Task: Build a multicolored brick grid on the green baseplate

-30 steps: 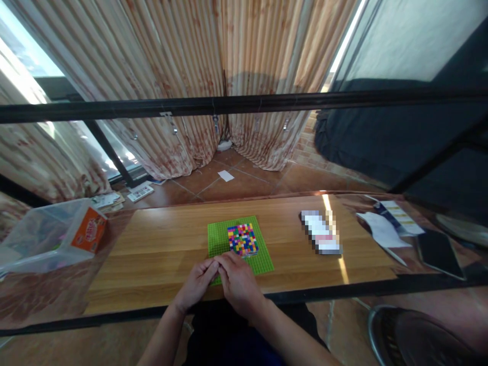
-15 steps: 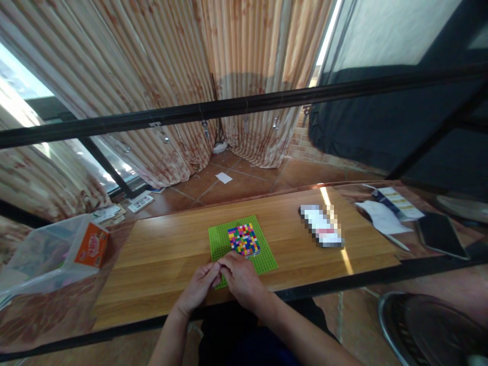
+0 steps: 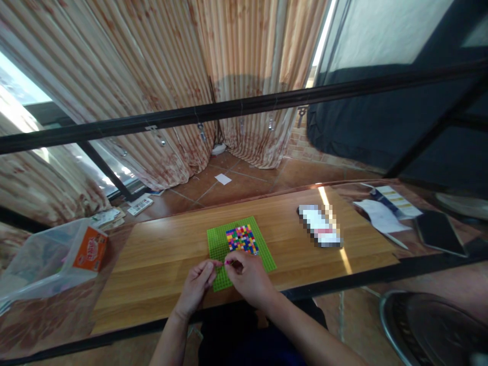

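Observation:
A green studded baseplate (image 3: 218, 244) lies on the wooden table (image 3: 160, 254) in front of me. A square patch of small multicoloured bricks (image 3: 241, 239) covers its middle. My left hand (image 3: 197, 284) rests at the plate's near edge, fingertips pinched together. My right hand (image 3: 249, 278) sits over the plate's near side, just below the coloured patch. A tiny pink piece (image 3: 227, 262) shows between my right fingertips. The two hands are a small gap apart.
A clear plastic tub (image 3: 41, 256) with an orange label stands at the table's left end. A white pixelated object (image 3: 319, 226) lies to the right, then papers (image 3: 381, 216) and a dark phone (image 3: 438, 229). A round stool (image 3: 427, 330) is at lower right.
My hands were touching at the plate's near edge; now they have parted slightly, and a small pink piece shows at my right fingertips. The camera has shifted a little.

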Tool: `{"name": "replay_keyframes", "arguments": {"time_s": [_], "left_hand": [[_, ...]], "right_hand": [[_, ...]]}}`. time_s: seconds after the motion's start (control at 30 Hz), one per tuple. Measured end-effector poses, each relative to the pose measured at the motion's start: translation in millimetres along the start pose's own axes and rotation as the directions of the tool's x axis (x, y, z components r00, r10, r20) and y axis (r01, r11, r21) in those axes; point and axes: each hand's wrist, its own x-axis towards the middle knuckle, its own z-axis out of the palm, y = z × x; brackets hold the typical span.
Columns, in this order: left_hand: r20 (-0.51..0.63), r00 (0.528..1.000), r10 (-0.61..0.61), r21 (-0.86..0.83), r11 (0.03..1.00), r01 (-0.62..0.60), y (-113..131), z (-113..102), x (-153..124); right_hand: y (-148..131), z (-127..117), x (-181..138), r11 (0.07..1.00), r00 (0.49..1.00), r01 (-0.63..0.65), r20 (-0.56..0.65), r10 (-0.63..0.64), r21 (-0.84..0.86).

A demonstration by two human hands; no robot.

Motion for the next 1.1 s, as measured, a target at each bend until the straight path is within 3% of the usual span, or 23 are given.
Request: {"name": "replay_keyframes", "arguments": {"time_s": [0.17, 0.47, 0.77, 0.93, 1.1], "left_hand": [[-0.038, 0.999, -0.002, 0.026, 1.000, 0.003, -2, 4, 2], [-0.112, 0.978, 0.174, 0.236, 0.961, -0.144, 0, 7, 2], [-0.090, 0.980, 0.177, 0.184, 0.970, -0.159, -1, 9, 6], [-0.087, 0.985, 0.151, 0.089, 0.986, -0.144, -3, 9, 7], [-0.098, 0.985, 0.141, 0.057, 0.989, -0.135, -1, 9, 6]], "right_hand": [[-6, -14, -1, 0.981, 0.996, -0.086, -0.018, 0.091, 0.174], [-3, -16, -13, 0.984, 0.998, -0.030, -0.057, 0.040, 0.175], [-19, -22, -34, 0.989, 0.999, 0.033, -0.044, -0.027, 0.144], [-15, -31, -53, 0.997, 0.996, -0.056, -0.073, 0.060, 0.053], [-15, -40, -69, 0.998, 0.995, -0.066, -0.076, 0.066, 0.003]]}}
